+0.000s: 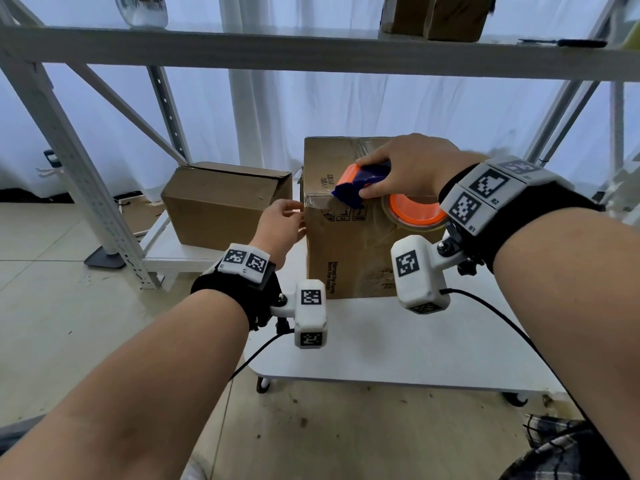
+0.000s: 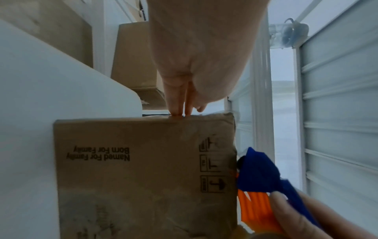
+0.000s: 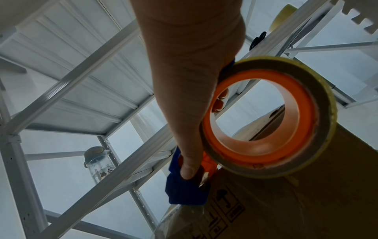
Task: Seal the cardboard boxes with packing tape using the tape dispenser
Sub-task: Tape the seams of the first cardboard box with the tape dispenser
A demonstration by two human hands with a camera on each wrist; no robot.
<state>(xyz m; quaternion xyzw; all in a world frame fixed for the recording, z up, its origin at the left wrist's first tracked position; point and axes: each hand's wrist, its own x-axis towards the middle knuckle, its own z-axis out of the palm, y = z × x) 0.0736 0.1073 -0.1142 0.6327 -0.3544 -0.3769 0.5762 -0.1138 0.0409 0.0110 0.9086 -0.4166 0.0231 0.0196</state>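
The tall cardboard box (image 1: 349, 233) stands upright on the white worktop (image 1: 374, 344), and everything else is placed here relative to it. The right hand (image 1: 412, 168) wraps around the blue-and-orange tape dispenser (image 1: 360, 183), thumb on its near side and fingers over its back, holding it at the box's top front edge with the blue cutter end hanging just over that edge. The packing tape roll (image 3: 266, 116) sits behind the hand, above the box top. That tilt looks meant to press the tape down over the corner so the strip wraps onto the front face; clear tape (image 1: 317, 199) already shows across the top left corner.

The left hand (image 1: 282, 226) is at the box's left side, fingers (image 2: 178, 100) nearly straight with their tips touching the box's edge, gripping nothing. It probably braces the box against the dispenser's push.

Left of the tall box, a second cardboard box (image 1: 225, 202) lies on a low shelf of the metal rack (image 1: 69, 150), seemingly awaiting its turn. A third box (image 1: 436, 15) sits on the upper shelf, above the tall one.
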